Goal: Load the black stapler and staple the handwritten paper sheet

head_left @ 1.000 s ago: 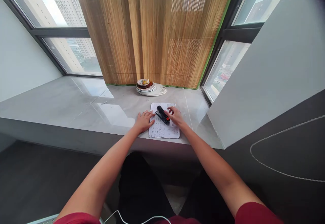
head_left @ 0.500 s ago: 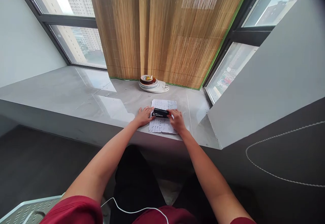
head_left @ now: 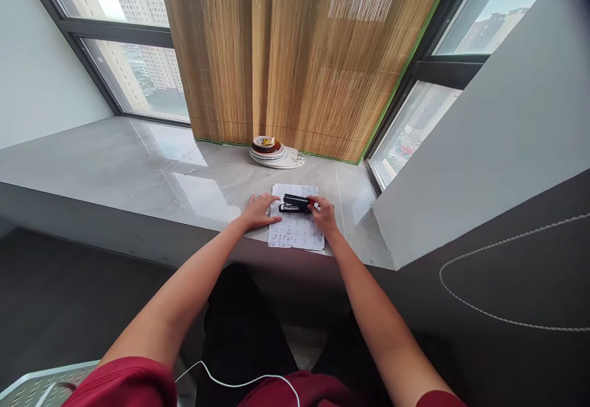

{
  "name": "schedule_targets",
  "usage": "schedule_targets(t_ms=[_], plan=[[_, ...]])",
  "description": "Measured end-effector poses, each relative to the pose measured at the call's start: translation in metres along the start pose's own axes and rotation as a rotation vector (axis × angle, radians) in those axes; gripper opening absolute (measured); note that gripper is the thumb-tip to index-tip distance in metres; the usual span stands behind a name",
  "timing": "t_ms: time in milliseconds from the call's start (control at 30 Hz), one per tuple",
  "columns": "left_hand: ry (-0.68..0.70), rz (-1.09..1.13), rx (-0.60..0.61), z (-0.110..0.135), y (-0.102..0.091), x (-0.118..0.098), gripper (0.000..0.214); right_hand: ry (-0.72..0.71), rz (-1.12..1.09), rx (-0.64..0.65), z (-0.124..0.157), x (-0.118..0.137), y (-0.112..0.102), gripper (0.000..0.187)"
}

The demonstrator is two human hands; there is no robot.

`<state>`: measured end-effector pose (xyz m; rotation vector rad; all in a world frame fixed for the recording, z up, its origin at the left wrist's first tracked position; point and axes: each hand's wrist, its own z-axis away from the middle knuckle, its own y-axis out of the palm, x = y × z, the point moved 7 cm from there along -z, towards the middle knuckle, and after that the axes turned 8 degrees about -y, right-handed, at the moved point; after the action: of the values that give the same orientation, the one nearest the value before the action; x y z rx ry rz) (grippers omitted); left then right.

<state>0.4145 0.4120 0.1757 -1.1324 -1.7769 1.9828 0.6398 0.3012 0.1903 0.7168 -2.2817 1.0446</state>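
A printed sheet of paper [head_left: 295, 232] lies on the grey stone sill [head_left: 138, 173] near its front edge. Across the sheet's upper half lies a black stapler [head_left: 294, 203], pointing left, its jaws slightly apart. My right hand [head_left: 324, 215] is closed on the stapler's right end. My left hand [head_left: 258, 210] rests flat on the sill with its fingers spread, the fingertips touching the paper's left edge.
A stack of plates [head_left: 271, 152] with a small dish on top stands at the back of the sill before a bamboo blind [head_left: 299, 56]. Windows flank the blind. A grey wall [head_left: 483, 136] rises to the right. A white cable [head_left: 239, 382] crosses my lap.
The stapler has turned from a diagonal to lie crosswise on the paper. My right hand has closed on its right end. My left hand has stayed at the paper's left edge.
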Motion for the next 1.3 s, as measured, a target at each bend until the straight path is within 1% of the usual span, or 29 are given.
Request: schedule_targets(t_ms=[100,200,233,367,467,567,600,633,700,733,800,833,867,900,933,1000,1033,1067,1100,1167,1200,1233,1300], plan=[[0.007,0.022,-0.005,-0.002,0.001,0.001,0.074,0.016,-0.047,-0.074,0.001,0.002,-0.008,0.026],[-0.001,0.036,-0.015,-0.004,0.003,0.002,0.075,0.012,-0.036,-0.156,0.002,0.006,-0.017,0.033],[-0.006,0.04,-0.018,-0.004,0.003,0.003,0.076,0.006,-0.019,-0.162,0.002,0.007,-0.017,0.035],[-0.028,0.088,-0.037,-0.006,0.004,0.007,0.084,-0.018,0.061,-0.142,0.002,0.01,-0.012,0.034],[-0.06,0.161,-0.061,-0.007,0.002,0.011,0.091,-0.021,0.062,-0.148,0.002,0.011,-0.012,0.035],[-0.073,0.197,-0.072,-0.007,0.001,0.012,0.092,-0.075,0.042,-0.162,-0.001,0.018,-0.016,0.032],[-0.072,0.195,-0.075,-0.007,0.001,0.011,0.091,-0.098,0.04,-0.132,-0.004,0.02,-0.014,0.032],[-0.07,0.19,-0.077,-0.007,0.001,0.011,0.089,-0.113,0.038,-0.08,-0.007,0.022,-0.01,0.035],[-0.067,0.186,-0.075,-0.006,0.001,0.011,0.088,-0.127,0.036,0.08,-0.016,0.024,0.006,0.05],[-0.067,0.191,-0.071,-0.005,0.001,0.011,0.088,-0.126,0.04,0.161,-0.02,0.023,0.015,0.053],[-0.062,0.223,-0.063,-0.003,-0.001,0.01,0.089,-0.121,0.063,0.268,-0.025,0.023,0.028,0.046],[-0.06,0.258,-0.072,-0.002,-0.003,0.009,0.088,-0.124,0.086,0.277,-0.027,0.024,0.03,0.039],[-0.063,0.314,-0.105,-0.001,-0.008,0.008,0.085,-0.135,0.116,0.253,-0.028,0.027,0.029,0.031],[-0.082,0.4,-0.17,0.001,-0.014,0.007,0.079,-0.154,0.149,0.2,-0.028,0.032,0.025,0.026],[-0.123,0.522,-0.262,0.003,-0.022,0.007,0.071,-0.182,0.181,0.13,-0.026,0.039,0.019,0.023],[-0.27,0.878,-0.434,0.009,-0.032,0.011,0.057,-0.268,0.244,-0.008,-0.019,0.058,0.006,0.023],[-0.358,1.095,-0.464,0.01,-0.031,0.012,0.055,-0.321,0.272,-0.041,-0.014,0.068,0.003,0.025],[-0.436,1.318,-0.427,0.009,-0.024,0.01,0.056,-0.376,0.295,-0.042,-0.009,0.078,0.002,0.027],[-0.491,1.516,-0.346,0.007,-0.016,0.003,0.059,-0.43,0.314,-0.012,-0.004,0.087,0.003,0.03],[-0.53,1.787,-0.157,0.001,-0.004,-0.015,0.063,-0.519,0.345,0.119,0.004,0.1,0.013,0.036],[-0.529,1.861,-0.096,-0.001,-0.001,-0.021,0.062,-0.55,0.355,0.192,0.008,0.103,0.018,0.038],[-0.525,1.906,-0.066,-0.003,0.002,-0.025,0.059,-0.57,0.362,0.251,0.011,0.105,0.022,0.039],[-0.53,1.961,-0.079,-0.004,0.005,-0.025,0.047,-0.585,0.363,0.311,0.015,0.104,0.027,0.039]])
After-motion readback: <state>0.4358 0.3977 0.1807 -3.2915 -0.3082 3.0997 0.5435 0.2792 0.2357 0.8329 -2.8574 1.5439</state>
